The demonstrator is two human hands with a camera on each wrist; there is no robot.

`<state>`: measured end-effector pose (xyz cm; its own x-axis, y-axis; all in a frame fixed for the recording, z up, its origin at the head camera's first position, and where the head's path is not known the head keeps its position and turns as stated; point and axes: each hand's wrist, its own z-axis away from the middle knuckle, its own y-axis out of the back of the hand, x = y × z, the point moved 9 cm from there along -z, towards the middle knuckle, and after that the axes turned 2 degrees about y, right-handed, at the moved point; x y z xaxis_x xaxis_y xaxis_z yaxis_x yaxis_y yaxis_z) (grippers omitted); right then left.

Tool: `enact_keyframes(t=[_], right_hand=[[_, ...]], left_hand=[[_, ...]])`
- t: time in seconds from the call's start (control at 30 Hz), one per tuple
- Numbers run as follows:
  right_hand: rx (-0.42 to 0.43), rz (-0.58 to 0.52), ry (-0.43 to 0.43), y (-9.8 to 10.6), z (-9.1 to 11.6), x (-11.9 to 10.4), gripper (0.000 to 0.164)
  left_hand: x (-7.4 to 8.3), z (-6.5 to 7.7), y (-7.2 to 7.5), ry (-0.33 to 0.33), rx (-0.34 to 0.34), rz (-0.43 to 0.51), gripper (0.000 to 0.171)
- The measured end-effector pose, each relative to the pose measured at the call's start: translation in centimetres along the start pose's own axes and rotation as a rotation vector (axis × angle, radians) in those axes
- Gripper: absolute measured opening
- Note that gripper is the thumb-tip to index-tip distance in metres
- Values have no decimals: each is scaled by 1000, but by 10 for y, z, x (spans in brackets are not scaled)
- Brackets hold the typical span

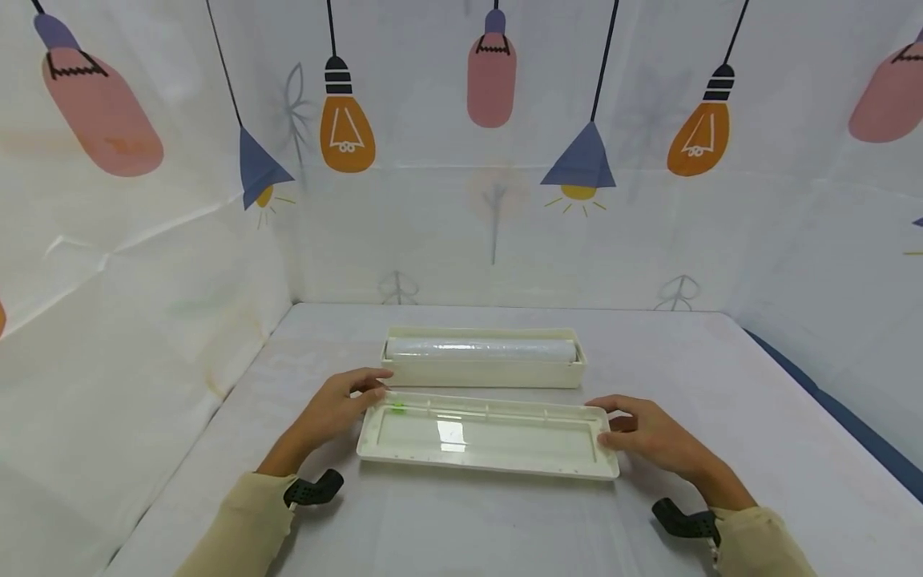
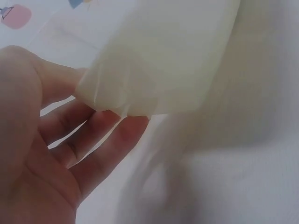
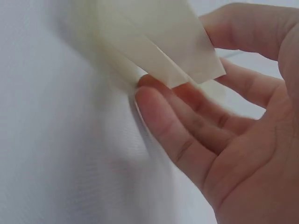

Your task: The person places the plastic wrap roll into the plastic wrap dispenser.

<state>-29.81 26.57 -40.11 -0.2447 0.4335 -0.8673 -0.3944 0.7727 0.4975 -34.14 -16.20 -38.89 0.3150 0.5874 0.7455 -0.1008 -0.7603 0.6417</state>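
Note:
A long cream plastic lid (image 1: pixel 497 437) tilts low over the table in the head view, its hollow inner side showing, with a small green mark near its upper left corner. My left hand (image 1: pixel 344 407) holds the lid's left end between thumb and fingers; the left wrist view shows the fingers (image 2: pixel 110 151) at its corner. At the other end, my right hand (image 1: pixel 645 433) grips the lid's right edge, and in the right wrist view the fingers (image 3: pixel 163 116) spread around a cream plastic end. Just behind the lid sits a matching open box (image 1: pixel 479 373) with a roll of clear plastic wrap (image 1: pixel 479 349) inside.
The table (image 1: pixel 461 529) has a white cover. White printed sheets (image 1: pixel 433 232) with hanging-lamp drawings stand behind it and along both sides. Each wrist carries a black camera mount, one on the left (image 1: pixel 314 487) and one on the right (image 1: pixel 683 521).

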Motion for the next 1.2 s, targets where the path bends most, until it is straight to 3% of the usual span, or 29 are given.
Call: enact_keyframes(t=[0.23,0.53,0.9,1.2], right_hand=[[62,-10,19,2,2,-3,44],[219,40,-2,14,1,-7,44],[302,22,14,18,3,-7,47],[382,65,57,26,6,-13,46]], left_hand=[[-2,0,3,8,26,44,34],[-13,-1,4,178,52,248,43],[-17,1,-3,272,-34,277,58],[-25,5,-13,442,-105,285,75]])
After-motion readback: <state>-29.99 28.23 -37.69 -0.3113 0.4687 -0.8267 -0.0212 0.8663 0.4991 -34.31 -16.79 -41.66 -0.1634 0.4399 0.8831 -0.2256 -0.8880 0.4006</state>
